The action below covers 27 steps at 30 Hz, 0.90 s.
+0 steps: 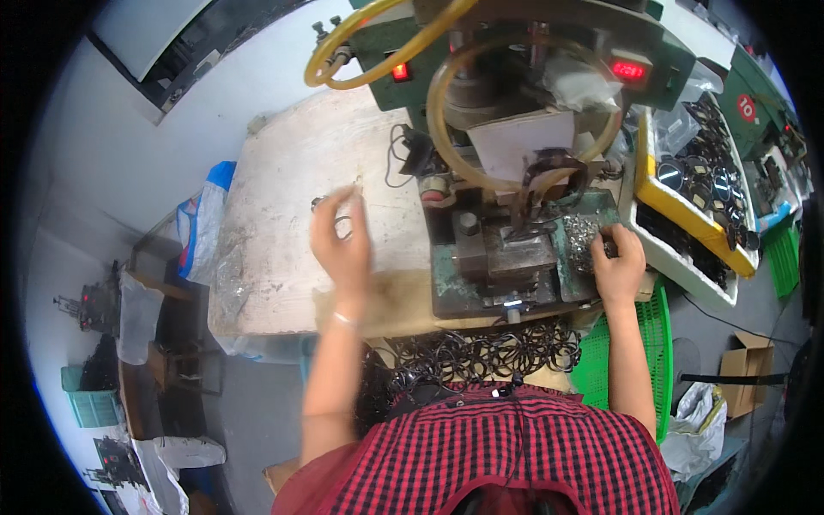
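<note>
My left hand [342,245] is over the pale wooden table, its curled fingers smeared by motion. A small dark ring shape shows between thumb and fingers; whether it is held or lies on the tabletop, I cannot tell. At the right side of the green press machine [515,257], my right hand [620,264] has its fingertips pinched together at a heap of small shiny metal pieces [580,236]. What is in the pinch is too small to make out. A dark curved part [549,184] stands above the machine's metal block [519,253].
A yellow-rimmed foam box [657,189] of dark round parts sits on another white foam box at right. Many black rings [481,350] lie below the table's front edge, near a green basket [657,360]. Yellow hoses [438,103] loop before the machine.
</note>
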Motion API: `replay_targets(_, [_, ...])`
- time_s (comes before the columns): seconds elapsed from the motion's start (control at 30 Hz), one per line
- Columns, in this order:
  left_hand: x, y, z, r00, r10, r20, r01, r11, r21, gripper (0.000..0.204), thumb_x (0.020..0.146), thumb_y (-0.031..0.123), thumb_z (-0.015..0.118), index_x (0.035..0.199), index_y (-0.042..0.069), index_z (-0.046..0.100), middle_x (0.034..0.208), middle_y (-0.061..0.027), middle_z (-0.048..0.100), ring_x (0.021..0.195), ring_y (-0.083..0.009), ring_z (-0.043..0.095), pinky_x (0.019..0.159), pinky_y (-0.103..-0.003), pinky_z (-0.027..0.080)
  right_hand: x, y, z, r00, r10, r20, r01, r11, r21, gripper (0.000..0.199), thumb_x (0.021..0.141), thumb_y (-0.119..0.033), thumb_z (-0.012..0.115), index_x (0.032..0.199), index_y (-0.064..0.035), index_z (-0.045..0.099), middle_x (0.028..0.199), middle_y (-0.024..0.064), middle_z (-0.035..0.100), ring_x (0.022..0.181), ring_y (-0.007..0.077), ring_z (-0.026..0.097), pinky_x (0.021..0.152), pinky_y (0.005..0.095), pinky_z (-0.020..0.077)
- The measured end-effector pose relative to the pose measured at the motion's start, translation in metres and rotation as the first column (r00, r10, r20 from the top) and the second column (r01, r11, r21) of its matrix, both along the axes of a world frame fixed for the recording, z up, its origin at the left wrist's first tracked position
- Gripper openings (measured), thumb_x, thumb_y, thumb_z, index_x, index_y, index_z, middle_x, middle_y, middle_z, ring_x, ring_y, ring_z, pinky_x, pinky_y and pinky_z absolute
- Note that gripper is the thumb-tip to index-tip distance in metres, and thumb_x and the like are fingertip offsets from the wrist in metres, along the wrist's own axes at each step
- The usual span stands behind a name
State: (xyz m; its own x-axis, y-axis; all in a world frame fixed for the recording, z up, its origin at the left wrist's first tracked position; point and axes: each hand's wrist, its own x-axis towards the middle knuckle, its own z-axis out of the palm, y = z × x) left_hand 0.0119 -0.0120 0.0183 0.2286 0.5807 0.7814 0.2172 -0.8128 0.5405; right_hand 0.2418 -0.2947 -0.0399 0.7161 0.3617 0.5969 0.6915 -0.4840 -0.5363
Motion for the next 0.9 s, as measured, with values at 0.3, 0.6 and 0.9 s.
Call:
replay_targets(0.3, [-0.082,0.195,-0.124,0.763,-0.451,-0.463,0.109,0.796,-0.596,0.023,0.076,-0.008,0.052,0.092,0.002,0.064,0.116,-0.0157,0.065,0.117,-0.0248,0.057,0.098,-0.032,0.042,0.004,0.002,-0.005,0.99,-0.013,-0.141,0.014,1.0,0.006,0.01,0.08,-0.011,0.065,0.088,-0.006,0.065,0.082,0.0135,0.063,0.076,0.0317,0.06,0.07,0.0403,0.0467])
replay_targets(0.6, [-0.063,0.073,-0.078,0.985,-0.109,0.135,0.17,0.759,-0.628,0.013,0.095,0.009,0.052,0.104,0.001,0.055,0.102,-0.0121,0.064,0.098,-0.0211,0.062,0.082,-0.032,0.051,-0.02,-0.064,-0.008,0.98,-0.133,-0.15,0.158,0.973,0.169,0.012,0.086,-0.004,0.064,0.096,-0.0002,0.068,0.091,0.0097,0.067,0.085,0.0195,0.063,0.079,0.0293,0.0483])
replay_targets(0.9, [-0.014,0.018,-0.03,0.912,-0.278,0.301,0.407,0.697,-0.59,0.009,0.097,0.005,0.052,0.102,-0.002,0.052,0.092,-0.0106,0.062,0.078,-0.0172,0.064,0.072,-0.03,0.056,-0.041,0.019,0.064,0.88,0.413,-0.232,-0.311,0.873,0.375,0.015,0.08,-0.002,0.066,0.095,-0.0013,0.07,0.093,0.0111,0.07,0.088,0.0183,0.065,0.081,0.0296,0.0494])
